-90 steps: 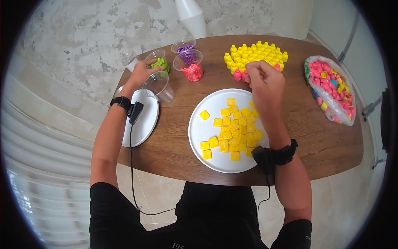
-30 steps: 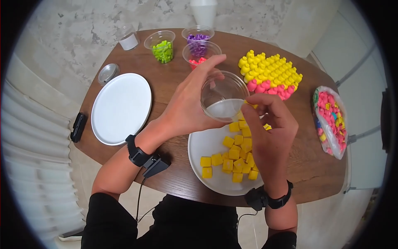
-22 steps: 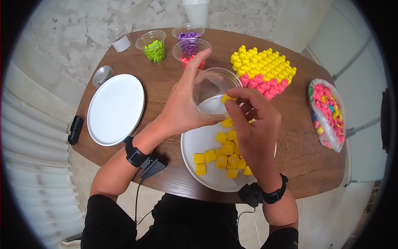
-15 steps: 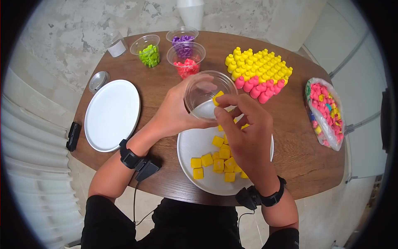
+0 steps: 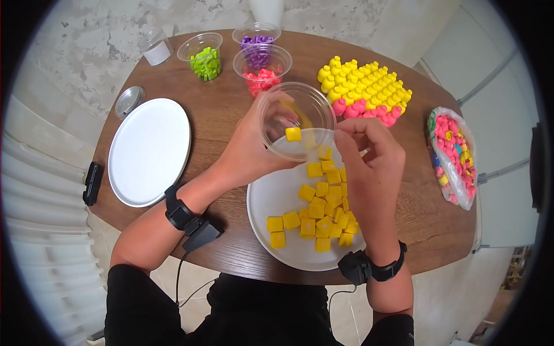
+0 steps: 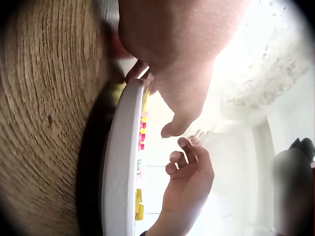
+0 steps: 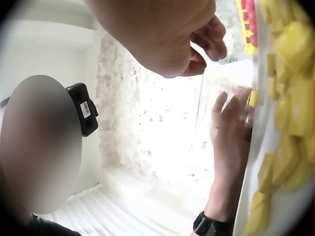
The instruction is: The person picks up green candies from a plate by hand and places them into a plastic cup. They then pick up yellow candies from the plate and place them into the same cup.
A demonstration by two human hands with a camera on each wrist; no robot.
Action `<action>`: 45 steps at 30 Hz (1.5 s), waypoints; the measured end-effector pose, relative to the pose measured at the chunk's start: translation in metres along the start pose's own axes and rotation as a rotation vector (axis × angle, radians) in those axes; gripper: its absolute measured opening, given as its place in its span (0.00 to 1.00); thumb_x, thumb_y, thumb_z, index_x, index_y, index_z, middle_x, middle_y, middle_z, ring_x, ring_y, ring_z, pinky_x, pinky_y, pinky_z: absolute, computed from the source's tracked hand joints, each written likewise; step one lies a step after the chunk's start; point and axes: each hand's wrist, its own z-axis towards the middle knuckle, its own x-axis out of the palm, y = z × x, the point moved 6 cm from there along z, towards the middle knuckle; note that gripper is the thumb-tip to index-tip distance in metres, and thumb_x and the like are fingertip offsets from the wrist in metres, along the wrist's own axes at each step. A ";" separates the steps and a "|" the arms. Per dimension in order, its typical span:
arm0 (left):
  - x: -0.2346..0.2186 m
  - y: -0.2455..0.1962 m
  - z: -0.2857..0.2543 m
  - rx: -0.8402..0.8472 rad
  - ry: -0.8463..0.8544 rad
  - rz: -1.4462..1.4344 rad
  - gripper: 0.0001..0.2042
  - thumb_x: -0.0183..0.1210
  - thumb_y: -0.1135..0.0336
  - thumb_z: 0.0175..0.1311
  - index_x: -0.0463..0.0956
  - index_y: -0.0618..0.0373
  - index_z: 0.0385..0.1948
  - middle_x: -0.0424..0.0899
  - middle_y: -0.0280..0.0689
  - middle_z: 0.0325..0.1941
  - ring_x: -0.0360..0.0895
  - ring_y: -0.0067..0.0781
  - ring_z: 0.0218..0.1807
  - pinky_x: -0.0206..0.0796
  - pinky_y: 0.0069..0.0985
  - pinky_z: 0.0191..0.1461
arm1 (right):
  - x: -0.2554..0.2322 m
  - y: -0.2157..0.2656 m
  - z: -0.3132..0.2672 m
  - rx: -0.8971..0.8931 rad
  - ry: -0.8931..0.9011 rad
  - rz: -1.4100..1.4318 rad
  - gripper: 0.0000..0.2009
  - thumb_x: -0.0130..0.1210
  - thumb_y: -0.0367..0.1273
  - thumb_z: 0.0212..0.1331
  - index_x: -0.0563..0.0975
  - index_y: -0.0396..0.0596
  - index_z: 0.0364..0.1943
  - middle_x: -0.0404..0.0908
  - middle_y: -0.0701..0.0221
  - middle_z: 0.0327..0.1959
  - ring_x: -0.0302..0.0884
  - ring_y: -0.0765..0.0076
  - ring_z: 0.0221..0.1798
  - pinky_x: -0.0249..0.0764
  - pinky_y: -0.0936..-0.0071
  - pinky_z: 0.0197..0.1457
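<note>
My left hand (image 5: pixel 239 147) grips a clear plastic cup (image 5: pixel 316 112), tilted above the far side of a white plate. One yellow square tile (image 5: pixel 293 134) shows inside the cup. My right hand (image 5: pixel 375 167) is just right of the cup's rim, its fingers loosely bent and nothing visible between thumb and fingertips. In the left wrist view the right hand (image 6: pixel 189 191) hangs near the left thumb, apart from it. Several yellow tiles (image 5: pixel 317 210) lie loosely heaped on the white plate (image 5: pixel 259 199) below both hands.
Cups with green pieces (image 5: pixel 205 63), purple pieces (image 5: pixel 257 49) and pink pieces (image 5: pixel 262 81) stand at the back. Yellow and pink bottle-shaped pieces (image 5: pixel 366 86) are grouped behind the plate. A bag of pieces (image 5: pixel 456 155) lies right, another white plate (image 5: pixel 150 153) left.
My left hand has brought the clear cup from the far left to over the plate. My right hand has let a yellow tile go into it and drawn back to the right.
</note>
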 end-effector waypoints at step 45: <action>0.004 -0.005 -0.004 0.261 -0.117 0.080 0.42 0.82 0.64 0.42 0.71 0.57 0.64 0.83 0.44 0.53 0.83 0.51 0.58 0.76 0.42 0.61 | -0.009 0.007 -0.004 -0.025 -0.108 0.164 0.05 0.61 0.20 0.68 0.85 0.38 0.43 0.83 0.75 0.37 0.75 0.84 0.36 0.70 0.83 0.37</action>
